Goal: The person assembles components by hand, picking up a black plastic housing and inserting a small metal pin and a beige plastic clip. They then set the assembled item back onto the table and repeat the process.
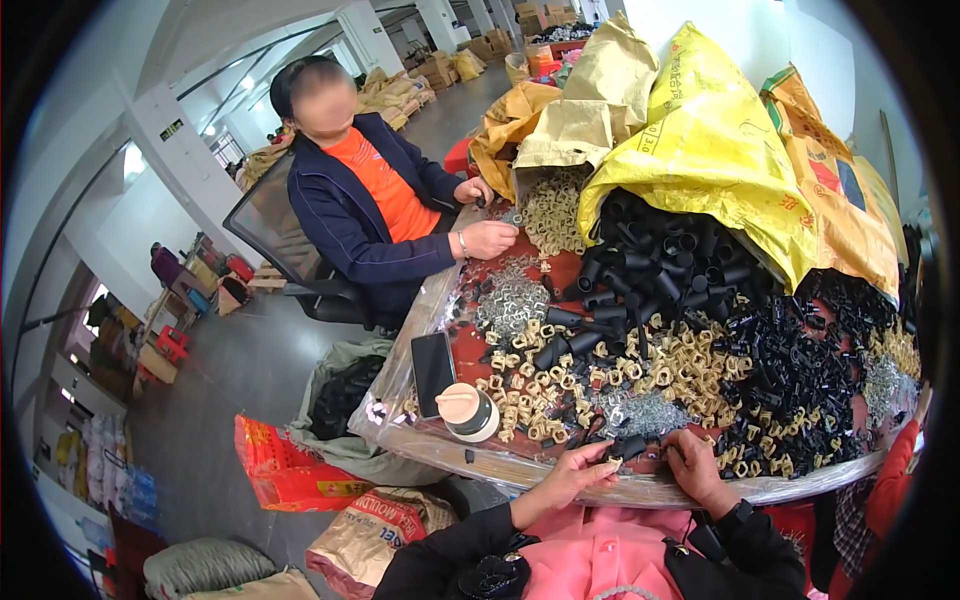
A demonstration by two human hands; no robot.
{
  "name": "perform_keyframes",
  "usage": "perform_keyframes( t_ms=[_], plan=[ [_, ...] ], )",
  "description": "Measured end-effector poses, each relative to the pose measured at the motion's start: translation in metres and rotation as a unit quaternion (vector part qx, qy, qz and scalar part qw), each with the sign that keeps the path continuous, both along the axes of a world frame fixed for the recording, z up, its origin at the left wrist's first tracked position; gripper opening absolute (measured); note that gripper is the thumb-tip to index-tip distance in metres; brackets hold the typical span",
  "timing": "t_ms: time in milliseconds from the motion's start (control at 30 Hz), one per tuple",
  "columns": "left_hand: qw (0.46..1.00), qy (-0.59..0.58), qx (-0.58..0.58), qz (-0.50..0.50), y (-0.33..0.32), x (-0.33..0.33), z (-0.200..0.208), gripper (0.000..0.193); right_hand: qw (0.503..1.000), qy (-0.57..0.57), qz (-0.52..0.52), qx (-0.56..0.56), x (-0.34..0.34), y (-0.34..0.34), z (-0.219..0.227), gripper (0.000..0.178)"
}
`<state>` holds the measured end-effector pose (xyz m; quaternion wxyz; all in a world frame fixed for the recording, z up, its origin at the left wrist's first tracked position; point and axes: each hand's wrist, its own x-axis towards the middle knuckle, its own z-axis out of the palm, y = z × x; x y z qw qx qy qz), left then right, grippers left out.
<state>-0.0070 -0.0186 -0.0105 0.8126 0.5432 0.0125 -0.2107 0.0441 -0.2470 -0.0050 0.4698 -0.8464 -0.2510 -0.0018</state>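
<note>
My left hand (566,482) pinches a short black plastic tube (628,447) at the table's near edge; a small beige bit shows beneath it. Just right of it, my right hand (698,470) is closed with fingers curled down at the edge; what they hold, if anything, is hidden. Beyond my hands lie small silver metal pieces (642,414) and many beige plastic clips (530,395). To the right spreads a heap of small black plastic parts (785,375). Larger black tubes (650,260) spill from a yellow woven sack (700,130).
A lidded jar (468,412) and a dark phone (433,372) lie at the table's left edge. Across sits a co-worker (375,200), handling small parts. Sacks, one a brown paper bag (375,535), stand on the floor at left. Another person's red sleeve (890,480) shows at right.
</note>
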Motion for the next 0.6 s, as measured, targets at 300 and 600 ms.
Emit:
perform_keyframes(
  t_ms=[300,600],
  plan=[
    [1.000,-0.005,0.002,0.005,-0.0003,-0.0023,0.0017,0.046,1.000,-0.018,-0.017,-0.009,0.0001,0.0000,-0.0022,0.014],
    [0.999,0.005,-0.031,0.015,0.0019,0.0011,-0.0020,0.046,0.998,-0.040,-0.034,-0.025,0.0060,0.0008,-0.0012,0.011]
  ],
)
